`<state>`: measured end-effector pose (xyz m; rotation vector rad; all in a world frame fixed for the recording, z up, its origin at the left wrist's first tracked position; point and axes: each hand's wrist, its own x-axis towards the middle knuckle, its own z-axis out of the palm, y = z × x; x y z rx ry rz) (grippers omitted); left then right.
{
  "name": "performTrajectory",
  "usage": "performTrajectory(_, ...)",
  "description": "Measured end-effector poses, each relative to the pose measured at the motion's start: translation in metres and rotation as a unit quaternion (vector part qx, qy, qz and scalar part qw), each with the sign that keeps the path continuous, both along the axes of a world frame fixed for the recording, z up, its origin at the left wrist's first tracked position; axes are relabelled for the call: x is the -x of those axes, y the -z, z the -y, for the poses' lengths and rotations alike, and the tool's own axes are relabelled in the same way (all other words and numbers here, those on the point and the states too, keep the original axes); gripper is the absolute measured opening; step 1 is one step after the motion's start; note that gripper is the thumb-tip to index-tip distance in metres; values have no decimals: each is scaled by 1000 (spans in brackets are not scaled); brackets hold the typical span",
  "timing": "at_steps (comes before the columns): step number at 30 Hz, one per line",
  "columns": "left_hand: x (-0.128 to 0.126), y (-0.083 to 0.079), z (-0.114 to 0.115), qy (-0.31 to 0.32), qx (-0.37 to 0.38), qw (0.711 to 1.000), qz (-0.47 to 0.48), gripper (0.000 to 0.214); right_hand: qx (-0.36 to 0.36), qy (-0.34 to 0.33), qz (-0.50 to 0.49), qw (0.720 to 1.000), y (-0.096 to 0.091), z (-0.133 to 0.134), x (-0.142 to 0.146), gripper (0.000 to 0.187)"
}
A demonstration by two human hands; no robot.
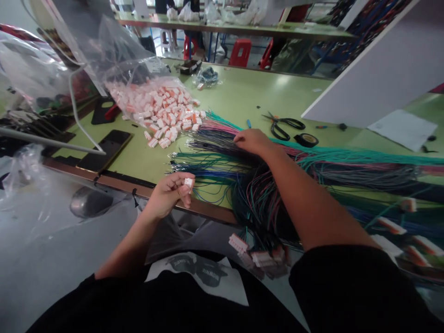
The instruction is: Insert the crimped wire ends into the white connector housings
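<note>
My left hand point(171, 193) is closed at the table's front edge. Between its thumb and fingers sits a small white connector housing point(189, 182). Further right, my right hand point(252, 141) reaches over the bundles of wires, its fingers bent and pinched on pink and dark wires point(225, 134); exactly how many is hidden. Green and blue wires point(204, 164) with bare metal ends lie between the hands. A heap of white and orange connector housings point(169, 108) spills from a clear plastic bag point(128, 69) beyond my left hand.
Scissors point(282, 125) and a roll of black tape point(306, 139) lie past my right hand. A dark phone point(106, 150) rests at left near a white cable. Finished-looking connectors point(265, 259) hang at the front edge. A white panel point(374, 69) slants at right.
</note>
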<state>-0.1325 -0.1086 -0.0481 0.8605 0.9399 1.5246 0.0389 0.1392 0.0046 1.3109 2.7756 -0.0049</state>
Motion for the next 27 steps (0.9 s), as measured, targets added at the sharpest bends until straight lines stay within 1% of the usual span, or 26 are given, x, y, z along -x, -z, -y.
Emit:
performTrajectory(2, -1, 0, 0, -3, 1, 1000, -2, 31, -9, -13, 6, 1000, 1, 7, 1, 28)
performTrajectory(6, -2, -1, -1, -4, -6, 1000, 2, 30, -36, -16, -2, 999, 4, 19, 3, 30)
performTrajectory(12, -2, -1, -1, -9, -2, 1000, -9, 31, -78, -2, 24, 997, 3, 30, 6, 29)
performTrajectory(16, -3, -3, -1, -12, 5, 1000, -16, 33, -65, -23, 79, 994, 3, 33, 11, 28)
performTrajectory(20, -4, -5, -1, -14, 15, 1000, -16, 34, -65, -9, 89, 994, 3, 35, 15, 31)
performTrajectory(22, -4, -6, -1, -10, 13, 1000, -12, 33, -58, 4, 64, 996, 1, 34, 13, 30)
performTrajectory(24, -3, -7, -1, -5, 10, 1000, -10, 33, -46, 20, 8, 999, -3, 30, 8, 25)
performTrajectory(25, -3, -6, -2, -3, 8, 1000, -9, 33, -36, 34, -39, 998, -5, 27, 4, 21)
performTrajectory(27, -3, -5, -3, -4, 3, 1000, -4, 35, -17, 69, -141, 987, -8, 22, -3, 16)
